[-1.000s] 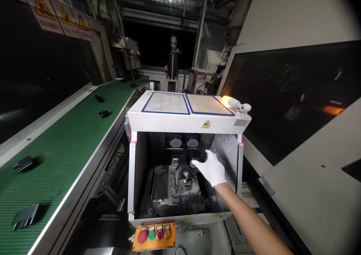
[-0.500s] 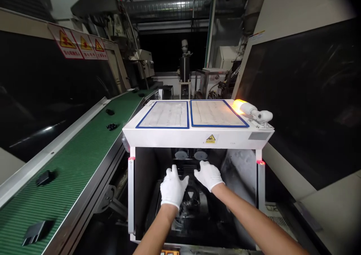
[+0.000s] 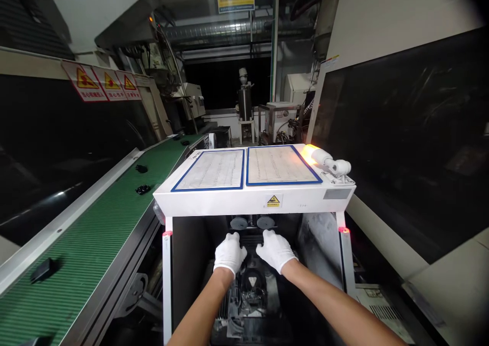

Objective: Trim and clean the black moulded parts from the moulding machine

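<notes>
Where left hand (image 3: 229, 253) and right hand (image 3: 275, 250) reach | discs (image 3: 239, 223): grey, round

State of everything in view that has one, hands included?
Amber lamp: lit
Post-top indicators: lit red
White enclosure: front open
Framed sheets: lying on enclosure top
Green conveyor: carrying black parts, motion unclear
Left hand: gloved, inside enclosure, grip unclear
Right hand: gloved, inside enclosure, grip unclear

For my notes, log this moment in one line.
left white-gloved hand: inside boxy white cabinet | right white-gloved hand: inside | grips: unclear | orange lamp: lit
</notes>
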Tool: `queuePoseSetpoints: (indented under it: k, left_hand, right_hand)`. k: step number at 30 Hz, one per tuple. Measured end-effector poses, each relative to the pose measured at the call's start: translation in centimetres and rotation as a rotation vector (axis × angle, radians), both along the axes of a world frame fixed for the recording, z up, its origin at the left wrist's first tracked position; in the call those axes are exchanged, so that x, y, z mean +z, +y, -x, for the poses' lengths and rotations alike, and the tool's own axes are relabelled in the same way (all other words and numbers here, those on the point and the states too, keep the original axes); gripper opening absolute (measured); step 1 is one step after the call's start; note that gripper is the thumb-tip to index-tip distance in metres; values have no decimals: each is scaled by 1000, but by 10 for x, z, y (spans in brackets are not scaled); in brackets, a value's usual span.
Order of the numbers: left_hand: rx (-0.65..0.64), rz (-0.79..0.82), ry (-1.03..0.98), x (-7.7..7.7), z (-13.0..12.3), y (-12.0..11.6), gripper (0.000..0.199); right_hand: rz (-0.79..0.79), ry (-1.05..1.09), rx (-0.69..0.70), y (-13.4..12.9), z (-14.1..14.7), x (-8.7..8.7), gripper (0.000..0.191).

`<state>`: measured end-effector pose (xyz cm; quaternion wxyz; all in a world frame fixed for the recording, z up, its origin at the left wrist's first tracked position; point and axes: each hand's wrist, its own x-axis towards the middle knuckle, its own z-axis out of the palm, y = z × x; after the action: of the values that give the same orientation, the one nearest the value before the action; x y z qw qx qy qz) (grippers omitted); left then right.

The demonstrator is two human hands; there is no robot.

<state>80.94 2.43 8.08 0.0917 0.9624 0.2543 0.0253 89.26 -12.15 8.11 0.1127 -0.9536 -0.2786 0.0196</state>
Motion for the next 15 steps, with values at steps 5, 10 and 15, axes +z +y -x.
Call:
queuePoseSetpoints:
  k: [5, 10, 15]
  left_hand:
    - [-33, 4, -11, -5, 1, 4, 26]
    - [-56, 13, -6, -8, -1, 5, 29]
    - [-100, 31, 15, -6, -4, 9, 29]
  right_hand:
    - [1, -8, 62, -2, -4, -2, 28]
    - [29, -47, 91, -2, -4, -5, 29]
    - [86, -49, 153, -2, -7, -4, 28]
